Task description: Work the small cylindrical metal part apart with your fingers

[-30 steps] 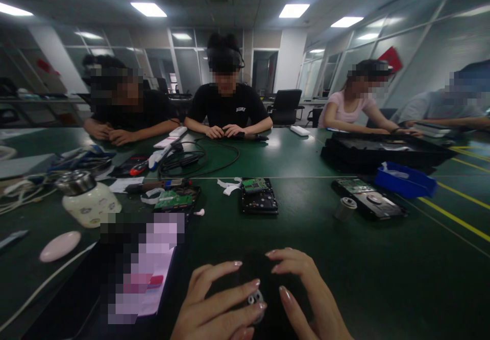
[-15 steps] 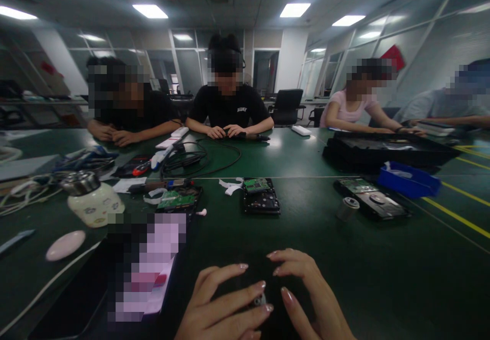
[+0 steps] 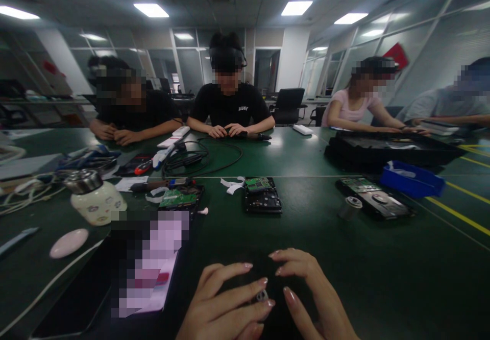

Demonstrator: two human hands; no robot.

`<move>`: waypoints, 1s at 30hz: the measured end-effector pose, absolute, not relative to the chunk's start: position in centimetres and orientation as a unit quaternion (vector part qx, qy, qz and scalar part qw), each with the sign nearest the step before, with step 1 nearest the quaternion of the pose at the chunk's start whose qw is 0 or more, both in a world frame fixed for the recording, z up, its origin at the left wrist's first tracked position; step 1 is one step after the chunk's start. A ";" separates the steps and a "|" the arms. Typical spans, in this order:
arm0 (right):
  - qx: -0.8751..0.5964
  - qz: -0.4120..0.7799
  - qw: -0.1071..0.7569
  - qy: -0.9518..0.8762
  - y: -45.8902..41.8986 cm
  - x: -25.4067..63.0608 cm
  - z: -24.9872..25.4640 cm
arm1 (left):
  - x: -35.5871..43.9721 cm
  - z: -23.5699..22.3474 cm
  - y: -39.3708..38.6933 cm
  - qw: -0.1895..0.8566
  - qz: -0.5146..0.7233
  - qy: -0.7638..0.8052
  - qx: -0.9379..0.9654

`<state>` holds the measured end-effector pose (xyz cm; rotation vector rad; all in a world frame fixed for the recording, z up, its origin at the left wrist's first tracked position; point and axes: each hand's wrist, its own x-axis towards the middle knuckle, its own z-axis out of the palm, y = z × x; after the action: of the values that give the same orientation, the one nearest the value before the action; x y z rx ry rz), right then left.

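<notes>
My left hand [image 3: 225, 307] and my right hand [image 3: 312, 294] are at the bottom middle, both curled round a flat black device [image 3: 264, 268] that lies on the green table [image 3: 314, 238]. A small silver round part [image 3: 262, 295] shows on the device between my left fingertips and my right thumb. My left fingers lie across its near left side. My right fingers hook over its far edge. Most of the device is dark and hard to make out.
A phone [image 3: 145, 268] lies left of my hands, with a pink oval [image 3: 69, 243] and a white jar [image 3: 94, 199] beyond. Opened drives with circuit boards [image 3: 263, 194] [image 3: 179, 198] [image 3: 373, 199], a blue bin [image 3: 413, 180] and cables [image 3: 199, 159] sit mid-table. Several people sit opposite.
My left fingers have crept a little to the right over the silver part. The view has shifted slightly; my right hand has hardly moved.
</notes>
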<state>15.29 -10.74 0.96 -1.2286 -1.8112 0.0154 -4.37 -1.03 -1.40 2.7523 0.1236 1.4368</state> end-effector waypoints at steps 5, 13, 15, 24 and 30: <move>-0.488 0.002 0.466 -0.738 -10.8 15.4 0.8 | -4.9 -1.8 -1.4 0.044 0.431 0.062 0.899; -0.372 -0.063 0.388 -0.841 -10.2 16.1 0.9 | -5.1 -3.5 -2.4 0.068 0.367 0.115 0.921; -0.369 -0.063 0.364 -0.853 -10.1 16.1 1.3 | -5.1 -3.8 -2.7 0.081 0.348 0.138 0.924; -0.371 -0.047 0.337 -0.864 -10.0 16.0 1.8 | -4.5 -4.4 -2.9 0.097 0.359 0.120 0.921; -0.417 -0.053 0.401 -0.814 -10.5 16.0 0.7 | -2.8 -3.2 -2.7 0.054 0.481 0.083 0.871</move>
<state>15.99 -10.50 0.70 -1.0550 -2.0575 -0.1330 -2.76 -2.70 -3.17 2.6466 0.2517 1.4610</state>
